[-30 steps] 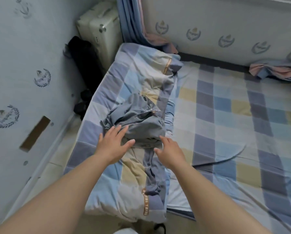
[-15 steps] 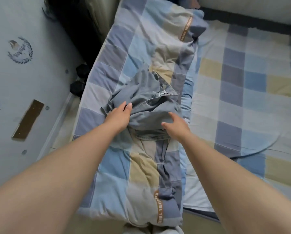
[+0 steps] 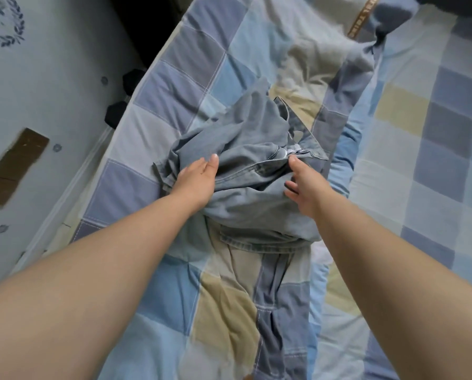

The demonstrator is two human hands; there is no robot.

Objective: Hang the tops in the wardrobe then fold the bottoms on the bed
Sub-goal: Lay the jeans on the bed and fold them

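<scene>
A crumpled pair of pale blue-grey jeans (image 3: 245, 149) lies in a heap on the folded checked quilt (image 3: 191, 78) along the bed's left side. Its zipper and waistband face up near the heap's right side. My left hand (image 3: 195, 179) rests on the heap's left part, fingers together and pressed into the cloth. My right hand (image 3: 302, 185) is at the heap's right edge, thumb touching the fabric beside the zipper, fingers spread. Whether either hand has closed on the cloth is not clear.
The checked bed sheet (image 3: 435, 149) spreads out to the right of the quilt. A pale wall (image 3: 51, 78) with a brown patch (image 3: 13, 165) runs close along the left. Dark objects (image 3: 130, 80) sit in the gap between wall and bed.
Both hands have moved forward from the heap's near edge onto the jeans. The view has dropped closer to the bed.
</scene>
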